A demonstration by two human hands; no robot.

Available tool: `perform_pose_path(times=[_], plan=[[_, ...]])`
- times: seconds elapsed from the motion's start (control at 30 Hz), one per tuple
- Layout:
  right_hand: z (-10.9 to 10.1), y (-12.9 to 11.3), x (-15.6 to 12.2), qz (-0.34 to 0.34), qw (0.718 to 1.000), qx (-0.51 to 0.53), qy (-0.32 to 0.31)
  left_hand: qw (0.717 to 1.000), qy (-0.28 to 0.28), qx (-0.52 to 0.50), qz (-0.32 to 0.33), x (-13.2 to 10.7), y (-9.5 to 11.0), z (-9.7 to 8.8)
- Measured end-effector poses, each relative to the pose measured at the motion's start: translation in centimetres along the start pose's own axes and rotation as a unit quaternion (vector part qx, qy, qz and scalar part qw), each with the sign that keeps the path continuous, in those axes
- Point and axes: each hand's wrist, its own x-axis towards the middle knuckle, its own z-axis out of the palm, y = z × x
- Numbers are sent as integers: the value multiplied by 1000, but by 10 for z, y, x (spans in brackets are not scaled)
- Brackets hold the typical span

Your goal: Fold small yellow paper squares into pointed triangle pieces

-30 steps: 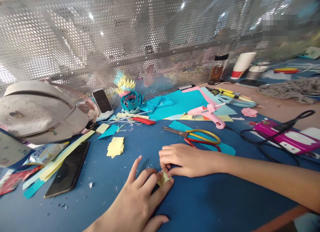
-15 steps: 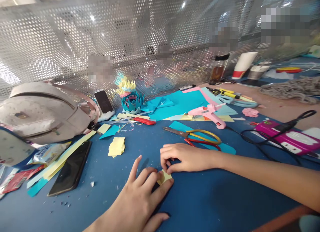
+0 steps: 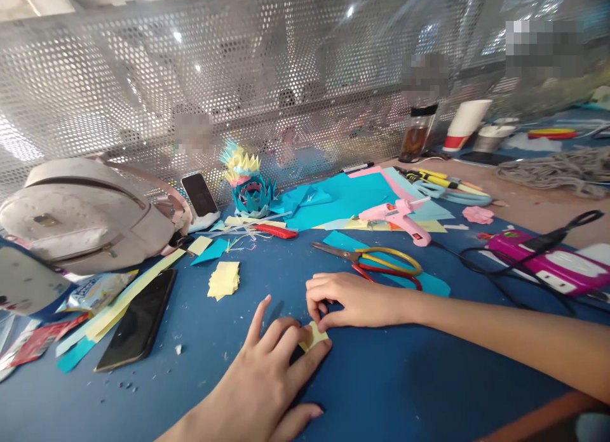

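Observation:
A small piece of yellow paper (image 3: pixel 315 335) lies on the blue tabletop between my two hands. My left hand (image 3: pixel 274 359) rests over its near side with fingers apart, the index finger pressing on the paper. Curled at the paper's far right edge, my right hand (image 3: pixel 350 300) has thumb and fingertips closed on it; the exact pinch is partly hidden. Just beyond my right hand lie scissors (image 3: pixel 365 259) with red and yellow handles, partly over a blue paper strip. To the left is a stack of yellow paper squares (image 3: pixel 223 279).
A pink glue gun (image 3: pixel 400 216) lies on blue paper sheets (image 3: pixel 343 197), its cord running to a magenta power strip (image 3: pixel 548 261). A folded-paper figure (image 3: pixel 250 188) and red cutter (image 3: pixel 276 231) lie behind. At left are a phone (image 3: pixel 138 321) and a backpack (image 3: pixel 86 213).
The view shifts very slightly. Both hands stay at the yellow paper in nearly the same pose.

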Motion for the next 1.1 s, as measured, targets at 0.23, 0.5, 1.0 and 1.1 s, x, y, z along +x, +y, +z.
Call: perform_pose_path(times=[0.23, 0.5, 1.0, 1.1], plan=[[-1, 8, 2, -2, 1000, 20, 25, 999, -29, 19, 9, 4, 3, -16], [-13, 13, -4, -99, 991, 87, 5, 1000, 2, -2, -1, -1, -1, 4], [-10, 11, -9, -293, 924, -243, 42, 1000, -9, -26, -3, -1, -2, 0], [-9, 10, -8, -264, 942, -204, 26, 1000, -1, -17, 11, 0, -2, -3]])
